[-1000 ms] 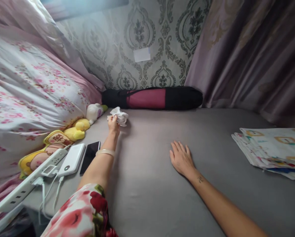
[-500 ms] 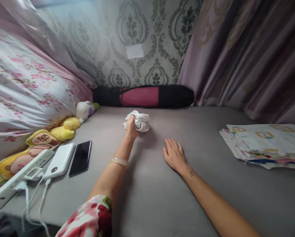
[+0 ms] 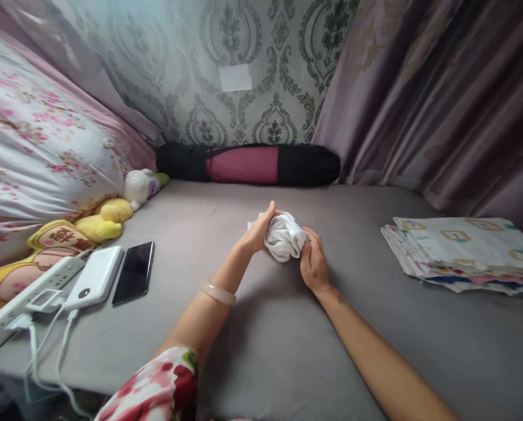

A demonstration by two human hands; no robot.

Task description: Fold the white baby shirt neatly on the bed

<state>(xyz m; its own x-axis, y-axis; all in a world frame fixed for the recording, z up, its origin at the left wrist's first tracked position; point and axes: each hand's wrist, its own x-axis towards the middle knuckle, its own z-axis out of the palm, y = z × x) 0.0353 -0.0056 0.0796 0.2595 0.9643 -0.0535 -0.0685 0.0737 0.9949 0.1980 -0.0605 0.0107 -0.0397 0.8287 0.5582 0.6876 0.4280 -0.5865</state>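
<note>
A crumpled white cloth (image 3: 284, 237) is bunched into a loose ball in front of me, over the grey sheet (image 3: 261, 327). My left hand (image 3: 261, 230) grips its left side, thumb pointing up; some of its fingers are hidden behind the cloth. On the right side, my right hand (image 3: 314, 260) has its fingers curled against the cloth's edge, holding it too. What kind of cloth it is, a garment or a towel, does not show in its folds.
At right lies a stack of folded printed cloths (image 3: 458, 251). To the left are a black phone (image 3: 134, 273), a white power bank (image 3: 95, 278), a power strip (image 3: 33, 304) with cables and plush toys (image 3: 99, 225). A black and pink bag (image 3: 248, 164) lies along the wall.
The left hand has brought the white cloth rightward and closer to me. My right hand, which lay flat on the sheet, has risen and taken hold of the cloth's right side.
</note>
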